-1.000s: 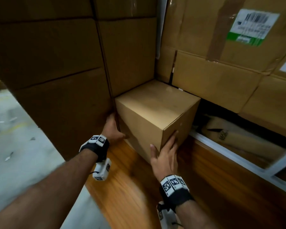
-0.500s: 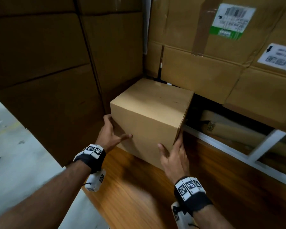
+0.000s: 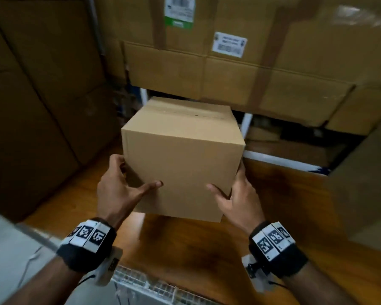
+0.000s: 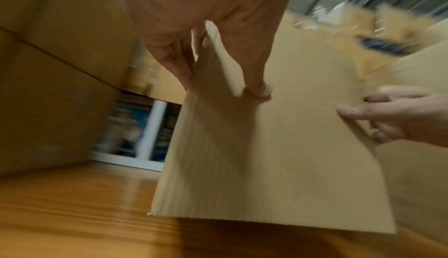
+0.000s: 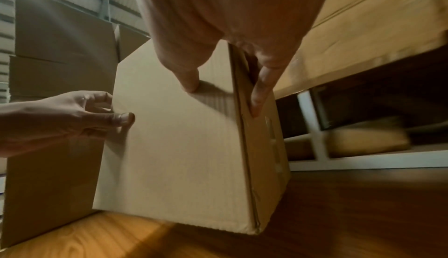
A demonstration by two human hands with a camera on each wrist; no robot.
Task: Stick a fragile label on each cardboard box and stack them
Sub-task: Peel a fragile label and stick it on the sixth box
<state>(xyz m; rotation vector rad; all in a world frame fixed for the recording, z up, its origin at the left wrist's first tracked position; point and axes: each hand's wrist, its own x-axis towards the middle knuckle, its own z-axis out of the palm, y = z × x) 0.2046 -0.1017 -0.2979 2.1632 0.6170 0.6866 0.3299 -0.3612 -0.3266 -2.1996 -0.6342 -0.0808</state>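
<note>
A plain brown cardboard box [image 3: 180,159] sits between both my hands over the wooden table [image 3: 185,249]. No label shows on its top or near face. My left hand [image 3: 128,179] grips its lower left corner, thumb on the near face, fingers on the left side. My right hand [image 3: 231,190] grips the lower right corner the same way. In the left wrist view the left hand [image 4: 218,70] straddles the edge of the box [image 4: 278,156]. In the right wrist view the right hand [image 5: 225,89] does likewise on the box [image 5: 181,147], whose bottom edge looks slightly raised.
Tall brown cartons [image 3: 42,106] wall off the left. Large cartons [image 3: 229,73] with printed shipping labels overhang the back, above a white shelf frame [image 3: 273,158]. Another carton [image 3: 361,183] stands at the right. Grey floor [image 3: 9,249] lies left of the table.
The box has come out of the back left corner toward me and turned square to me. Both hands moved with it, now gripping its two lower near corners.
</note>
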